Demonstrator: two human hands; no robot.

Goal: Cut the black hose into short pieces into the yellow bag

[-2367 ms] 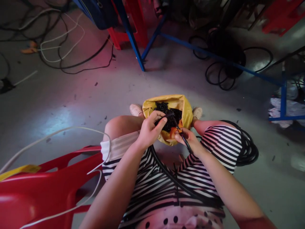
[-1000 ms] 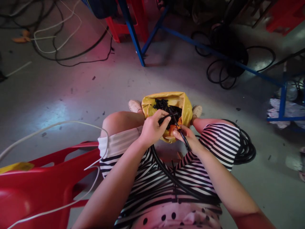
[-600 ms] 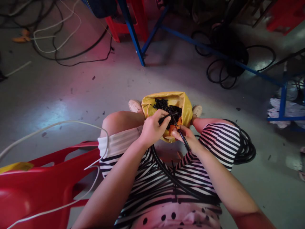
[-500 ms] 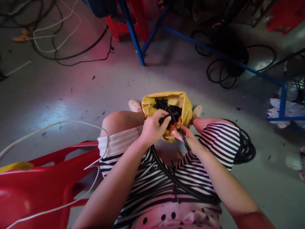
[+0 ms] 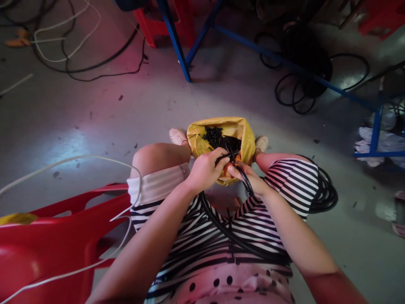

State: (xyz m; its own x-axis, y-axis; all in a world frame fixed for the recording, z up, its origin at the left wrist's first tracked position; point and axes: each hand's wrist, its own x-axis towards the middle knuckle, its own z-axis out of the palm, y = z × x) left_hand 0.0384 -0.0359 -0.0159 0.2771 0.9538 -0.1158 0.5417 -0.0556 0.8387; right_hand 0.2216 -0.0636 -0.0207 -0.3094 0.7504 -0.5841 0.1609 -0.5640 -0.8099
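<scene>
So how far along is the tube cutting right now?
Done: many short black pieces already lie in the yellow bag. In hand: the left hand holds the black corrugated tube end, the right hand an orange-handled cutter at it. Left: a sizeable coil beside the right thigh remains uncut.

Hands closer together now: right hand (image 5: 248, 179) drawn in toward left hand (image 5: 205, 171); hose (image 5: 223, 157) end bent into tighter loop over bag (image 5: 244, 135).

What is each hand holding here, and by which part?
Left hand grips the black corrugated tube near its free end; right hand holds a black-handled cutting tool by its handle, above the yellow bag.
</scene>
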